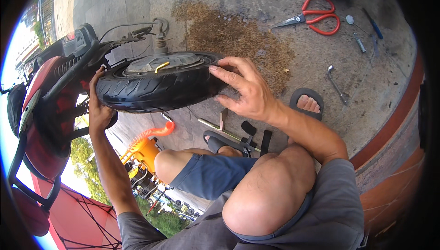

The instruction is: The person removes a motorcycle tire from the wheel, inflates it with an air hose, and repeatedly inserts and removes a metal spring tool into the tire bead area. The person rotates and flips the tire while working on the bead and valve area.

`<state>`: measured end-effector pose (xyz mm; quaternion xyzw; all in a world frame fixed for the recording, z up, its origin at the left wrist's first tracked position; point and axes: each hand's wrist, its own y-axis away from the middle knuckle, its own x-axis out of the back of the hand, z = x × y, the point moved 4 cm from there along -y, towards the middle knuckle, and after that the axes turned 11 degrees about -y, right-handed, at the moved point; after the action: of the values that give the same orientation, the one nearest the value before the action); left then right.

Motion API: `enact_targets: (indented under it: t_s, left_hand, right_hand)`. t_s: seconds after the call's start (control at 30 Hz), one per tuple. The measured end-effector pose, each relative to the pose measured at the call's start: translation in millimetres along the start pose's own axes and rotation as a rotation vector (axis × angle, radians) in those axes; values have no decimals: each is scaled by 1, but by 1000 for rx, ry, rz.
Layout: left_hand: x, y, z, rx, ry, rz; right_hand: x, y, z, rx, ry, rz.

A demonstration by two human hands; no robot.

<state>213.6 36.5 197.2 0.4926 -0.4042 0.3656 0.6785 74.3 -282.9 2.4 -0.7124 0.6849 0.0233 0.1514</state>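
A black scooter wheel with a treaded tire [160, 91] is in front of me, its grey hub [162, 64] facing up and away. At its left end, my left hand [99, 110] grips the tire, with part of the fingers hidden behind it. The right end is between the thumb and fingers of my right hand [247, 89]. A short bent yellow piece [162, 67] sticks out by the hub. From the axle a cable [160, 25] runs left toward the red and black scooter [50, 108], which appears tipped sideways in the view.
Red-handled scissors [318, 17], a screwdriver [373, 24], a spring [360, 42] and a wrench [338, 85] lie on the floor at right. Brown crumbs [229, 39] spread beyond the wheel. Near my feet are a metal tool [224, 129] and an orange coiled hose [153, 131].
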Motion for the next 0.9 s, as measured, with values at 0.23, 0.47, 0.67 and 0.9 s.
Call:
enact_targets:
  t_s: [0.23, 0.47, 0.67, 0.9]
  left_hand:
    - [-1, 3, -9, -63, 85, -1]
    - [-7, 13, -16, -66, 123, 22]
    - [-6, 14, -11, -70, 57, 28]
    - [-5, 13, -17, -71, 41, 28]
  right_hand:
    - [0, -2, -11, 155, 24, -31]
    - [2, -11, -4, 79, -64, -46]
    - [4, -18, -2, 57, -78, -124]
    - [-1, -22, -12, 100, -108, -155]
